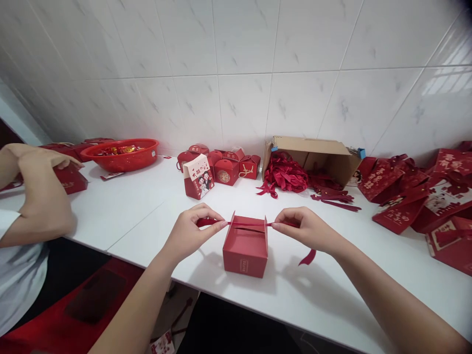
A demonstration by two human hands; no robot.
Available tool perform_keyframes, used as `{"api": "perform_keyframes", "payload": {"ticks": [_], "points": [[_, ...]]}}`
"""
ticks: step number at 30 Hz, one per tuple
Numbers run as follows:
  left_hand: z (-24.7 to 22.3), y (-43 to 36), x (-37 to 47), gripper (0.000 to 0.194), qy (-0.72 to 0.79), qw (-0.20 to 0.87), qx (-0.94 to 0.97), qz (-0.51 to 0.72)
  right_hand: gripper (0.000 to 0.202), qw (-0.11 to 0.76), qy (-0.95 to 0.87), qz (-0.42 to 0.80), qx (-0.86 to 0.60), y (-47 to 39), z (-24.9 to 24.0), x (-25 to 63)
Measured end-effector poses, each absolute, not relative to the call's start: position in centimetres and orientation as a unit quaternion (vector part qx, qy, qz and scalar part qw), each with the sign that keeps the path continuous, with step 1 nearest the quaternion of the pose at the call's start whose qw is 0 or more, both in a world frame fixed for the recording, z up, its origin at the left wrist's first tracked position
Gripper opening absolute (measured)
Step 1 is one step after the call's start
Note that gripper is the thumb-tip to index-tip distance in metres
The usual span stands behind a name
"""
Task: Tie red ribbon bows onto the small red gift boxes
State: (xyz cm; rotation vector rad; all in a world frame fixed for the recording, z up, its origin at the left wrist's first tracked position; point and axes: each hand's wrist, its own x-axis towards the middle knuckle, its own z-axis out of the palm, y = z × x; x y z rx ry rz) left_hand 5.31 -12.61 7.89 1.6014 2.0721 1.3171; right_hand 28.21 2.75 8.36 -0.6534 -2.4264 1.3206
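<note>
A red box (245, 250) stands upright on the white table in front of me, its two end flaps raised and a narrow slit across its top. A dark red ribbon (250, 224) runs across the box between the flaps. My left hand (197, 228) pinches the ribbon just left of the box. On the right side my right hand (304, 226) pinches the ribbon's other side, and a loose tail hangs below that hand. The ribbon looks taut between my hands.
A cardboard box (328, 162) with red ribbons (285, 173) lies behind. Small red boxes (225, 171) stand back centre, near a printed box (199, 177). Finished-looking red bags (398, 209) crowd the right. A red basin (125, 156) and another person's arm (46, 196) are left.
</note>
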Motion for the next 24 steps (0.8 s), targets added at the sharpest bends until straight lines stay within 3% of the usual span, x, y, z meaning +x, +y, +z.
{"api": "perform_keyframes", "payload": {"ticks": [7, 14, 24], "points": [[7.2, -12.9, 4.7, 0.008, 0.656, -0.012, 0.611, 0.443, 0.029, 0.138, -0.760, 0.558, -0.302, 3.0, 8.2, 27.6], [7.0, -12.8, 4.3, 0.009, 0.632, -0.073, 0.632, 0.441, 0.040, 0.144, -0.720, 0.608, -0.303, 3.2, 7.4, 27.0], [6.8, -13.0, 4.2, 0.012, 0.584, -0.055, 0.708, 0.393, 0.032, 0.140, -0.760, 0.536, -0.340, 3.4, 8.1, 27.7]]}}
